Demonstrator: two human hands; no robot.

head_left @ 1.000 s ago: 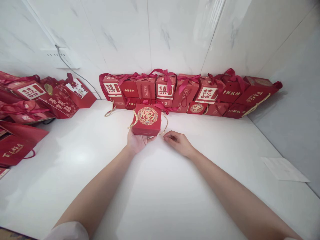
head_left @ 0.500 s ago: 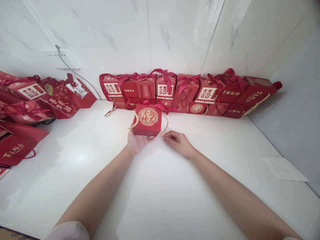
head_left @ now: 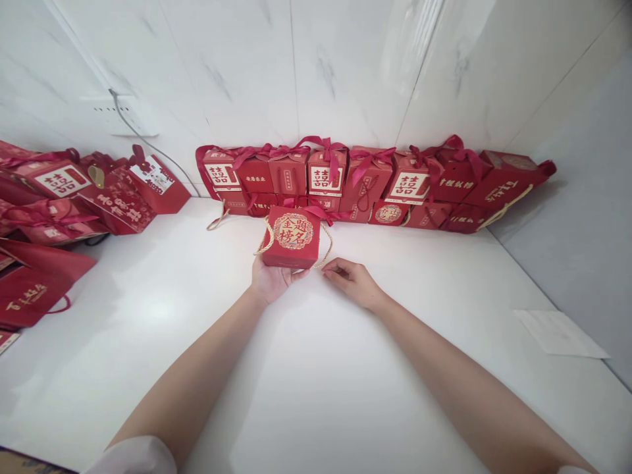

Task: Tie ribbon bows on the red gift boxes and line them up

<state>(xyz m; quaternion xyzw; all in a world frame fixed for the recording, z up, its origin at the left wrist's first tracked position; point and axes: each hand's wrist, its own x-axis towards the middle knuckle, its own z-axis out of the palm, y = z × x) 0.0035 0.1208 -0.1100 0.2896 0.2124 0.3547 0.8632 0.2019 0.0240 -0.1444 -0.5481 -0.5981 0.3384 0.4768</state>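
A small red gift box (head_left: 292, 236) with a round gold emblem and Chinese characters on its top rests in my left hand (head_left: 270, 283). The fingers go under the box and are mostly hidden, while the thumb shows at its near edge. Twisted gold cord handles loop out from both sides of the box. My right hand (head_left: 354, 282) lies just right of the box, its fingers curled together close to the right cord (head_left: 328, 247). No object shows in those fingers; whether they touch the cord I cannot tell.
Along the tiled wall stands a two-high row of red gift boxes (head_left: 363, 181) with ribbon bows. More red boxes and bags (head_left: 59, 220) crowd the left side. A grey cable (head_left: 143, 137) hangs from a wall socket. White paper (head_left: 560, 334) lies on the white table (head_left: 316, 395) at right.
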